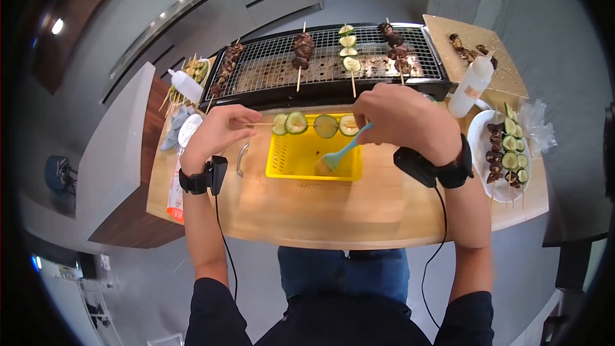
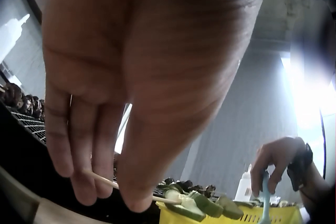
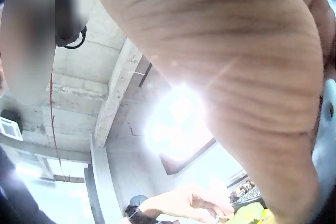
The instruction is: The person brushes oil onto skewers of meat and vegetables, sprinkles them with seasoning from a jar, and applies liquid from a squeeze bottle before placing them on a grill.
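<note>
My left hand pinches the bare end of a wooden stick between thumb and fingers. Threaded along that stick are several cucumber slices, lying level across the back of a yellow plastic basket. In my right hand is a light blue basting brush, its bristles pointing down into the basket. The left wrist view shows the stick between thumb and fingertips, with the cucumber over the basket's edge. Only part of the pale blue brush handle shows in the right wrist view.
Behind the basket stands a grill with meat and cucumber skewers on its grate. At right are a white squeeze bottle, a plate of skewers and a wooden board. Another white bottle is at left.
</note>
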Demonstrator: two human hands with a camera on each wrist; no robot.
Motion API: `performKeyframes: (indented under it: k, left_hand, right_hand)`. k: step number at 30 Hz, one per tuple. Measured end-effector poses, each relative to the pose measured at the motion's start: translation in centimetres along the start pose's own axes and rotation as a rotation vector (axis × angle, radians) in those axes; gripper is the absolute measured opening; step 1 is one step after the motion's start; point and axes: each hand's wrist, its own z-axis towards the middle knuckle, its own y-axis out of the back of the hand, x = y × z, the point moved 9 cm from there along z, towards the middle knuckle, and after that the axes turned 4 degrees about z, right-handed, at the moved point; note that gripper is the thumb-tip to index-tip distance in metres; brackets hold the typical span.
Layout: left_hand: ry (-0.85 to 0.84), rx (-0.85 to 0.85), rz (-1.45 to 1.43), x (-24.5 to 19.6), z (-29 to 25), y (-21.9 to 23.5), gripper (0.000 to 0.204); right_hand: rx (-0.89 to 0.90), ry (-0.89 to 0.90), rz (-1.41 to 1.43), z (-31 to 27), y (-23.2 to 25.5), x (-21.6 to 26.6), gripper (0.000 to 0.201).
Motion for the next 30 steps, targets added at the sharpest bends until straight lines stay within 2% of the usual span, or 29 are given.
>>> performKeyframes:
  k: [1,3,6,8,11,12,15,16,17,19,21,23,24,25,27,29,30]
  left_hand:
    - [0.062,0.042,-0.076,0.9,0.2,-0.5,0.027]
    - [0.039,0.019,-0.043,1.4,0.6,-0.5,0.023]
    - [0.131,0.065,-0.154,3.4,0.7,-1.7,0.019]
    - [0.083,0.045,-0.289,3.5,0.8,-2.3,0.018]
    - [0.078,0.030,-0.303,3.0,0.7,-3.0,0.017]
    - [0.060,0.018,-0.334,3.3,0.7,-3.2,0.018]
    - [0.000,0.039,-0.366,3.0,0.5,-3.4,0.019]
    - [0.009,0.036,-0.363,3.4,0.4,-3.4,0.019]
    - [-0.037,0.010,-0.412,3.3,0.4,-3.0,0.020]
    - [-0.081,-0.019,-0.451,3.2,0.2,-2.4,0.020]
    - [-0.062,-0.077,-0.444,3.4,0.2,-1.5,0.019]
    - [-0.060,-0.144,-0.526,3.8,0.1,-0.8,0.020]
    - [-0.054,-0.210,-0.615,4.2,0.0,-0.3,0.020]
    - [-0.057,-0.214,-0.610,4.3,0.1,-0.1,0.020]
    - [0.016,-0.335,-0.622,5.7,0.0,0.8,0.022]
    - [0.022,-0.392,-0.628,6.2,0.2,0.8,0.023]
    - [0.100,-0.423,-0.629,6.9,0.2,0.9,0.025]
  right_hand:
    - [-0.002,-0.007,0.023,0.0,0.2,0.0,0.021]
    - [0.007,0.018,0.011,0.4,0.1,-0.1,0.022]
    - [0.105,-0.053,-0.047,1.5,-0.5,-0.3,0.019]
    - [0.123,-0.011,0.151,2.8,-0.7,0.6,0.018]
    - [0.122,0.075,0.163,3.5,-0.5,2.4,0.018]
    - [0.035,0.116,0.149,3.5,-0.5,2.4,0.018]
    - [0.070,0.096,0.155,3.4,-1.0,1.6,0.016]
    - [0.032,0.080,0.184,3.2,-0.9,1.2,0.016]
    - [0.032,0.088,0.190,2.9,-0.5,1.1,0.016]
    - [0.217,-0.056,0.023,2.1,-1.0,0.1,0.019]
    - [0.191,-0.060,0.020,2.0,-0.8,0.1,0.018]
    - [0.272,-0.093,0.047,1.9,-1.5,-0.2,0.019]
    - [0.267,-0.088,0.044,1.9,-1.4,-0.1,0.019]
    - [0.251,-0.082,0.035,1.9,-1.3,0.0,0.019]
    - [0.231,-0.074,0.026,1.7,-1.4,-0.2,0.020]
    - [0.107,-0.019,-0.007,1.6,-0.8,-0.2,0.019]
    - [0.102,-0.018,-0.009,1.6,-0.9,-0.3,0.019]
